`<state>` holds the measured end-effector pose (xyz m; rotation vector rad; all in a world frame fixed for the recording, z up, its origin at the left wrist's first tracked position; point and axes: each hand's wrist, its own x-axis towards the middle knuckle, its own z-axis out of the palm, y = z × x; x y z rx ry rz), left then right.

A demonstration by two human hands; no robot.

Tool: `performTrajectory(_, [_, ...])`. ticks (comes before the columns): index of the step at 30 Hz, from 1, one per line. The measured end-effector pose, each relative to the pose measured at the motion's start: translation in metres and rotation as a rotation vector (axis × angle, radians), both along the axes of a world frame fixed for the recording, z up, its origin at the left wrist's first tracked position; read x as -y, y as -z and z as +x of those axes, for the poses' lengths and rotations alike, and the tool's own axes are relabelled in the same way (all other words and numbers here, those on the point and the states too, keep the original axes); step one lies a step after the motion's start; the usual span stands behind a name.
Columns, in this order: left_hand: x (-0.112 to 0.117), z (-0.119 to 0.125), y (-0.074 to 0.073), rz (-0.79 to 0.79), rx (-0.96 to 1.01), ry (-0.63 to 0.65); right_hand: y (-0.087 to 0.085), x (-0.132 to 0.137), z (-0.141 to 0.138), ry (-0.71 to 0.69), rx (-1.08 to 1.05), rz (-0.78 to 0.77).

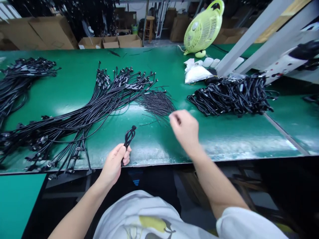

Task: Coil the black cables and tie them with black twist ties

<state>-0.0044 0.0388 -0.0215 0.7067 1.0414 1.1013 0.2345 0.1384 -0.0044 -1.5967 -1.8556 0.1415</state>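
White shirt (142,205) lies nearest; left hand (116,162) grips a folded black cable (127,141) — probably light, springy, best pinched mid-bundle — but I cannot tell the grip of the blurred right hand (184,130).

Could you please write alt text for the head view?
The left hand holds a looped black cable at a green table; the right hand, blurred, is near thin black strips. Loose cables lie left, bundled cables right.
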Motion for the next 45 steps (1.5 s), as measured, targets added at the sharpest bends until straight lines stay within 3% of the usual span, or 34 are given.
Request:
performTrajectory(3, [0.005, 0.011, 0.001, -0.035, 0.054, 0.056, 0.021, 0.059, -0.040, -0.289, -0.381, -0.258])
performTrajectory(5, [0.008, 0.016, 0.004, -0.035, 0.083, 0.062, 0.033, 0.083, -0.061, -0.349, -0.536, -0.376])
performTrajectory(8, [0.014, 0.014, 0.009, 0.020, 0.032, 0.044, 0.040, 0.098, -0.078, -0.386, -0.546, -0.351])
performTrajectory(10, [0.018, 0.010, 0.012, 0.101, -0.130, 0.034, 0.037, 0.102, -0.081, -0.421, -0.368, -0.178])
performTrajectory(13, [0.021, 0.003, 0.014, 0.302, -0.474, 0.022, 0.026, 0.103, -0.080, -0.510, 0.092, 0.268])
performTrajectory(16, [0.023, -0.004, 0.015, 0.441, -0.625, 0.074, 0.010, 0.096, -0.078, -0.720, 0.460, 0.585])
performTrajectory(18, [0.024, -0.009, 0.015, 0.409, -0.602, 0.159, -0.001, 0.090, -0.078, -0.897, 0.589, 0.656])
performTrajectory(21, [0.027, -0.014, 0.015, 0.236, -0.450, 0.260, -0.017, 0.085, -0.081, -1.035, 0.772, 0.610])
performTrajectory(24, [0.030, -0.016, 0.015, 0.065, -0.219, 0.255, -0.025, 0.087, -0.086, -1.050, 0.909, 0.549])
performTrajectory(27, [0.031, -0.015, 0.014, -0.029, -0.090, 0.212, -0.027, 0.091, -0.091, -1.054, 0.959, 0.605])
performTrajectory(34, [0.036, -0.006, 0.009, 0.036, -0.182, 0.162, -0.017, 0.101, -0.099, -0.946, 1.251, 0.671])
performTrajectory(37, [0.038, -0.003, 0.007, 0.061, -0.219, 0.152, -0.007, 0.099, -0.099, -0.882, 1.154, 0.587])
performTrajectory(40, [0.039, 0.000, 0.005, 0.063, -0.276, 0.063, -0.004, 0.087, -0.103, -0.813, 0.999, 0.516])
performTrajectory(45, [0.031, -0.005, -0.009, 0.227, -0.235, -0.112, -0.011, 0.076, -0.117, -0.667, 0.509, 0.502])
